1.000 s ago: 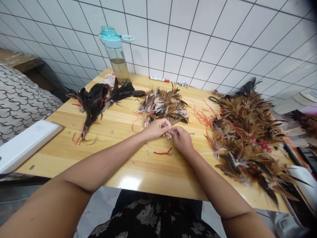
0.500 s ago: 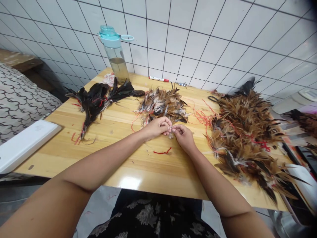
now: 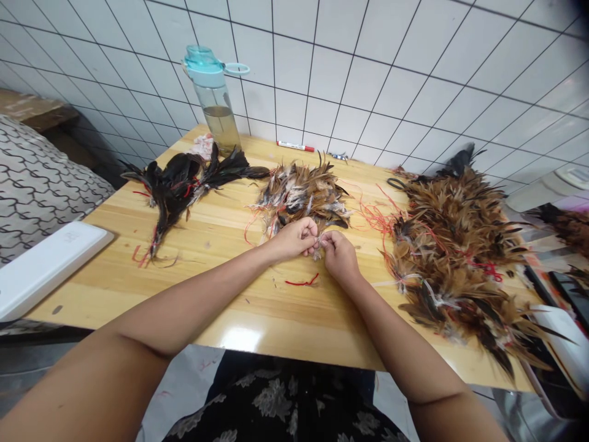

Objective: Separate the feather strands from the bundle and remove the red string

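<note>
I've got a pale wooden table (image 3: 239, 288) in view, glare shining near its front edge. Far left corner: a teal-lidded bottle (image 3: 221, 120), partly full, stands beside a crumpled tissue (image 3: 203, 146). Just in front of those, black feather bunches (image 3: 171, 190) sprawl, red scraps (image 3: 139, 254) by their lower tip. Mid-table, I'm seeing a mixed brown feather heap (image 3: 301, 190), and behind it a red-and-white marker (image 3: 295, 147) lying near the wall! Over on the right, a big brown feather pile (image 3: 462, 209), with tangled red strings (image 3: 373, 213) at its left side. Closer to me, one short red thread (image 3: 302, 282) lies on the wood.
</note>
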Demonstrator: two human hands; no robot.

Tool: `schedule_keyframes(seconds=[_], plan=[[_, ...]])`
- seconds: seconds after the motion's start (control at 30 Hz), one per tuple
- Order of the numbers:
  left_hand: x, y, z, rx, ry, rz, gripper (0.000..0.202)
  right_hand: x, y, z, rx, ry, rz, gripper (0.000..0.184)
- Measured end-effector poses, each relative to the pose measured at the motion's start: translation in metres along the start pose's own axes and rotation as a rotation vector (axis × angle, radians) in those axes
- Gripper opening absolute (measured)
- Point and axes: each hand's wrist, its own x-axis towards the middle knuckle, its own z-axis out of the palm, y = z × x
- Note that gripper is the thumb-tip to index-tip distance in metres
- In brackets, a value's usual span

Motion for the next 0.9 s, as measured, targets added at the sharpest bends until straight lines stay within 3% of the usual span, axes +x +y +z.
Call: schedule_keyframes(seconds=[0.23, 0.43, 0.67, 0.9], plan=[[-0.001, 0.002, -0.002, 0.061, -0.05, -0.019, 0.008, -0.004, -0.008, -0.004, -0.164, -0.009, -0.007, 0.015], [0.001, -0.003, -0.003, -0.013, -0.058, -0.019, 0.019, -0.009, -0.015, -0.001, -0.429, -0.047, -0.117, 0.014], [0.0, -0.002, -0.003, -0.118, -0.018, -0.05, 0.011, -0.006, -0.012, -0.005, -0.123, -0.003, 0.038, 0.013], [0.0, 0.002, -0.004, -0.187, -0.031, -0.064, 0.005, -0.002, -0.001, -0.001, 0.047, -0.008, 0.046, 0.013]])
